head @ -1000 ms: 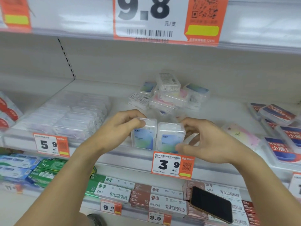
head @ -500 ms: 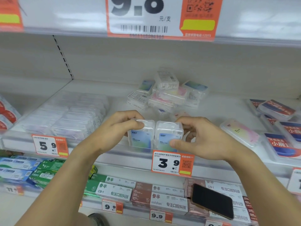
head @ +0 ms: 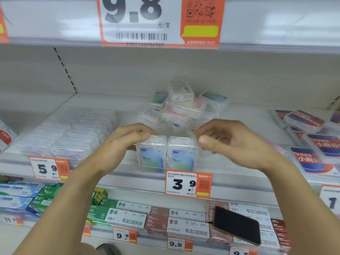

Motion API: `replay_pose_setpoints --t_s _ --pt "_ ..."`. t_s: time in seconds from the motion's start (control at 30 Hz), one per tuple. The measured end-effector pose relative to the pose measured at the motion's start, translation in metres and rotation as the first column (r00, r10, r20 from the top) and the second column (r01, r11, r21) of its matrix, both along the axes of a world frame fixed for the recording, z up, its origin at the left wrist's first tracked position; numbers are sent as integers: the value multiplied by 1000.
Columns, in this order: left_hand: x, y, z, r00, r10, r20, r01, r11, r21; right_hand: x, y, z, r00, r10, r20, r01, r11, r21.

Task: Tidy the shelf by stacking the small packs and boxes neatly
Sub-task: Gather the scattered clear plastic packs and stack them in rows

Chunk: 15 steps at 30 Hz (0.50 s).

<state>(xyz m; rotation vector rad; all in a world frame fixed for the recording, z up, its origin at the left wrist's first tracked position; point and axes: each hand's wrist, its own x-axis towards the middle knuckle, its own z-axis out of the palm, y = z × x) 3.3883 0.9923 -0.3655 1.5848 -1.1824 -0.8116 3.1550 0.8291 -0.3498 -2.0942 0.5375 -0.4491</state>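
Note:
Two clear plastic boxes with blue-green labels stand upright side by side at the shelf's front edge: the left box (head: pixel 151 155) and the right box (head: pixel 182 156). My left hand (head: pixel 125 142) curls over the left box's top left corner and holds it. My right hand (head: pixel 228 142) is blurred; its curled fingers and thumb pinch the right box's upper right corner. Behind them lies a jumbled pile of similar small clear boxes (head: pixel 178 107), some tilted, some flat, with pink or blue contents.
Flat clear packs (head: pixel 77 137) fill the shelf's left side, and red-and-blue packs (head: pixel 312 144) are stacked on the right. A 3.9 price tag (head: pixel 187 184) hangs on the front rail. A black phone (head: pixel 237 225) lies on toothpaste boxes on the shelf below.
My right thumb has slid from the right box's front face up to its upper right corner. The two boxes and my left hand have stayed put.

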Motion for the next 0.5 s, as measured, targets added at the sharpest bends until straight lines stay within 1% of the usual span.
replay_pose_setpoints --t_s 0.07,0.13,0.17,0.2,0.23,0.3,0.33,0.37,0.43,0.5 --pt "-2 -1 3 997 70 19 -69 996 -48 -11 -12 7 986 -159 43 160 987 -28" --pt "-9 -5 10 989 141 38 -136 983 -125 -27 -29 8 932 -361 12 359 920 -157" --pt "-15 -8 14 981 184 63 -172 972 -159 -35 -37 9 892 -448 -54 424 873 -242" --pt "-22 -13 20 968 232 95 -212 960 -185 -44 -43 9 845 -512 -155 450 837 -313" --pt "-29 -19 25 950 280 137 -250 947 -201 -51 -47 9 789 -545 -284 443 824 -353" --pt "-42 -34 36 915 317 250 -276 943 -188 -61 -49 10 677 -522 -519 376 852 -366" --pt "-48 -43 42 905 290 312 -256 956 -146 -64 -48 9 648 -492 -582 350 870 -347" --pt "-55 -53 47 894 238 379 -226 971 -77 -65 -48 6 643 -472 -603 342 882 -325" --pt "-66 -72 57 845 98 526 -173 980 96 -65 -50 1 663 -476 -578 367 879 -304" --pt "-73 -91 62 772 -59 633 -139 956 258 -65 -52 2 715 -469 -519 404 883 -241"
